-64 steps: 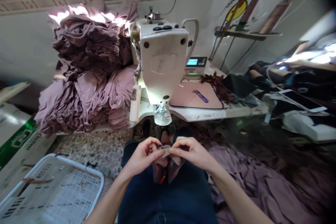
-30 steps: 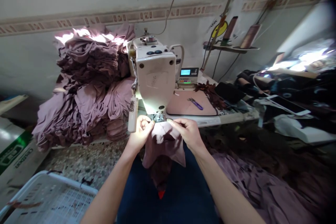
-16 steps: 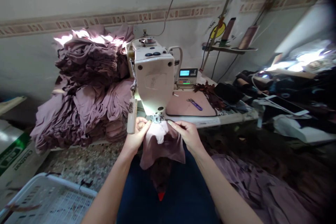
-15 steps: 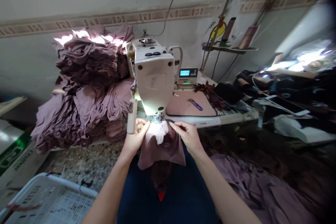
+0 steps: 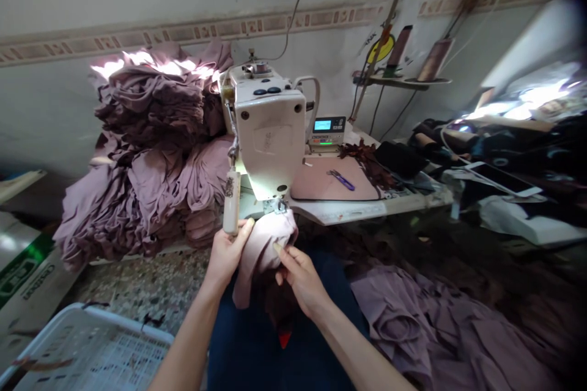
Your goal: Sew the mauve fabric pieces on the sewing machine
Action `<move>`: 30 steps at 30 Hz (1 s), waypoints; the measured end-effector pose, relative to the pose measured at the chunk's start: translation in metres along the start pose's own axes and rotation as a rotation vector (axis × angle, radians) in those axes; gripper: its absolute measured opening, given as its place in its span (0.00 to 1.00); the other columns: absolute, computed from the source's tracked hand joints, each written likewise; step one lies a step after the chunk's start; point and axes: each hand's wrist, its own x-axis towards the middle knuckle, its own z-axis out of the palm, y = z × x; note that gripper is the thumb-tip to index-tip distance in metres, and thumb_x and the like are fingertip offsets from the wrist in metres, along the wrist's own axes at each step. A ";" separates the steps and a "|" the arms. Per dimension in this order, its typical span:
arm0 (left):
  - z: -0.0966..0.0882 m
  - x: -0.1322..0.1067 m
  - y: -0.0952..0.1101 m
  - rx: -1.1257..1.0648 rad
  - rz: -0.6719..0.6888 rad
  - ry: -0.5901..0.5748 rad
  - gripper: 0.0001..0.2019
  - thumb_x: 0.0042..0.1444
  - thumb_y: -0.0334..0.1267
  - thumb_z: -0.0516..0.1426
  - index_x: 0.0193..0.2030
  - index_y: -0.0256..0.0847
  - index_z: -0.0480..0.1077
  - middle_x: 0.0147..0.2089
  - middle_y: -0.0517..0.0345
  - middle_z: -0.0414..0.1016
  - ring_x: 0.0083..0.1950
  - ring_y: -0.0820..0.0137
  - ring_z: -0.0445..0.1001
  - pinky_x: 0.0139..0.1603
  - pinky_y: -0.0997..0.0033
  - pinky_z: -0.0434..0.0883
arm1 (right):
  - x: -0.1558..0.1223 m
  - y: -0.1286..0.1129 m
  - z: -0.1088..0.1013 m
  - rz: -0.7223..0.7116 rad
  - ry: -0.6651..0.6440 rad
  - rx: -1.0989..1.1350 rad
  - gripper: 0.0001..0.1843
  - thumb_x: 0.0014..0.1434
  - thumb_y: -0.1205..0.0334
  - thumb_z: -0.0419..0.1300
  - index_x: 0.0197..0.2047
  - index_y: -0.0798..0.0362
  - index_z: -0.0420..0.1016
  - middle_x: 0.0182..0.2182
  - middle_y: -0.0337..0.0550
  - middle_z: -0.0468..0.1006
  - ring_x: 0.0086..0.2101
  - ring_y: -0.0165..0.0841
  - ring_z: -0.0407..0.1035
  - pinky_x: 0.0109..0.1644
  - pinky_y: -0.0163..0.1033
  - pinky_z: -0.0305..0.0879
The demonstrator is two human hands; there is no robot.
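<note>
Room: sewing corner with a patterned border along the wall [image 5: 55, 110] and a speckled stone floor [image 5: 137, 281].

Fabric: mauve jersey piece [image 5: 261, 256], bunched and held up over the lap, with its top edge just at the presser foot [image 5: 277, 205]; whether it sits under the foot is hidden. A darker fold and a red tag [image 5: 285, 338] hang beneath it.

Left hand [image 5: 224, 253]: curled around the fabric's left side, gripping it.

Right hand [image 5: 300, 281]: narrow pinch on the fabric's near side, just right of the left hand.

Machine: white sewing machine [image 5: 268, 128], directly beyond the hands, on a table [image 5: 339, 211] with a pink mat [image 5: 321, 180] and purple snips [image 5: 342, 179].

Left pile: tall stack of folded mauve garments [image 5: 147, 159], far left of the machine.

Right pile: loose mauve pieces [image 5: 426, 330] spread low on the near right, unfolded.

Near left: white plastic basket [image 5: 123, 317].

Far right: phone [image 5: 499, 178] lying among dark cloth.
</note>
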 end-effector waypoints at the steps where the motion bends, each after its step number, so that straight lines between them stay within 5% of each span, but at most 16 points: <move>1: 0.001 -0.003 -0.001 -0.004 -0.017 -0.025 0.22 0.61 0.57 0.68 0.42 0.35 0.83 0.34 0.54 0.80 0.35 0.68 0.73 0.35 0.74 0.68 | -0.001 -0.007 -0.004 -0.002 0.010 0.034 0.28 0.58 0.35 0.75 0.33 0.52 0.76 0.29 0.35 0.70 0.25 0.27 0.61 0.26 0.32 0.62; 5: -0.002 -0.020 -0.006 0.006 -0.024 -0.170 0.20 0.65 0.55 0.66 0.38 0.36 0.83 0.32 0.55 0.78 0.32 0.69 0.69 0.31 0.74 0.64 | -0.008 -0.041 -0.032 0.005 0.040 0.009 0.27 0.55 0.38 0.77 0.31 0.51 0.74 0.25 0.34 0.69 0.24 0.28 0.59 0.22 0.32 0.57; 8: -0.007 -0.030 -0.006 0.086 0.039 -0.398 0.19 0.66 0.51 0.65 0.33 0.36 0.82 0.30 0.55 0.75 0.31 0.70 0.69 0.33 0.73 0.64 | -0.015 -0.069 -0.051 -0.086 0.048 -0.253 0.21 0.58 0.41 0.74 0.32 0.52 0.82 0.22 0.35 0.72 0.23 0.29 0.60 0.24 0.34 0.56; 10: -0.009 -0.034 -0.003 0.114 0.113 -0.489 0.19 0.66 0.49 0.66 0.30 0.36 0.80 0.30 0.54 0.75 0.33 0.68 0.71 0.36 0.71 0.67 | -0.021 -0.085 -0.055 -0.178 -0.017 -0.495 0.17 0.63 0.47 0.71 0.34 0.53 0.86 0.25 0.40 0.78 0.26 0.32 0.65 0.29 0.36 0.61; 13: -0.002 -0.039 0.000 0.148 0.185 -0.438 0.13 0.66 0.46 0.66 0.35 0.38 0.80 0.38 0.51 0.78 0.40 0.65 0.75 0.41 0.70 0.70 | -0.032 -0.100 -0.048 -0.259 -0.257 -0.823 0.13 0.67 0.59 0.67 0.32 0.52 0.88 0.28 0.42 0.83 0.30 0.34 0.72 0.36 0.37 0.64; 16: 0.011 -0.049 -0.003 0.174 0.088 -0.643 0.13 0.68 0.46 0.64 0.48 0.39 0.80 0.47 0.50 0.80 0.44 0.65 0.76 0.41 0.72 0.70 | -0.039 -0.104 -0.039 -0.229 -0.532 -0.995 0.12 0.67 0.67 0.65 0.34 0.51 0.90 0.30 0.41 0.85 0.32 0.33 0.76 0.39 0.36 0.63; 18: 0.018 -0.057 -0.009 0.127 -0.046 -0.892 0.17 0.68 0.51 0.63 0.46 0.37 0.80 0.43 0.53 0.79 0.39 0.67 0.73 0.38 0.73 0.68 | -0.040 -0.103 -0.039 -0.203 -0.613 -1.028 0.09 0.65 0.68 0.67 0.37 0.51 0.91 0.32 0.41 0.87 0.33 0.34 0.78 0.41 0.36 0.64; 20: 0.020 -0.064 -0.016 0.069 -0.165 -0.996 0.22 0.65 0.57 0.65 0.38 0.35 0.78 0.33 0.58 0.74 0.32 0.72 0.67 0.34 0.74 0.65 | -0.039 -0.102 -0.044 -0.181 -0.606 -1.022 0.07 0.63 0.68 0.69 0.38 0.50 0.91 0.32 0.41 0.86 0.33 0.34 0.78 0.40 0.35 0.65; 26: 0.002 -0.063 -0.019 0.078 -0.157 -0.712 0.24 0.68 0.57 0.63 0.36 0.34 0.78 0.31 0.58 0.72 0.32 0.72 0.66 0.33 0.75 0.63 | -0.029 -0.089 -0.063 -0.117 -0.324 -0.862 0.13 0.63 0.54 0.71 0.32 0.53 0.88 0.28 0.42 0.83 0.31 0.35 0.74 0.36 0.36 0.64; 30: -0.003 -0.055 -0.012 0.012 -0.093 -0.521 0.22 0.64 0.54 0.68 0.55 0.37 0.82 0.31 0.60 0.73 0.31 0.72 0.68 0.31 0.76 0.65 | -0.021 -0.076 -0.061 -0.083 -0.154 -0.707 0.20 0.62 0.45 0.70 0.29 0.55 0.85 0.25 0.42 0.81 0.27 0.34 0.70 0.33 0.37 0.64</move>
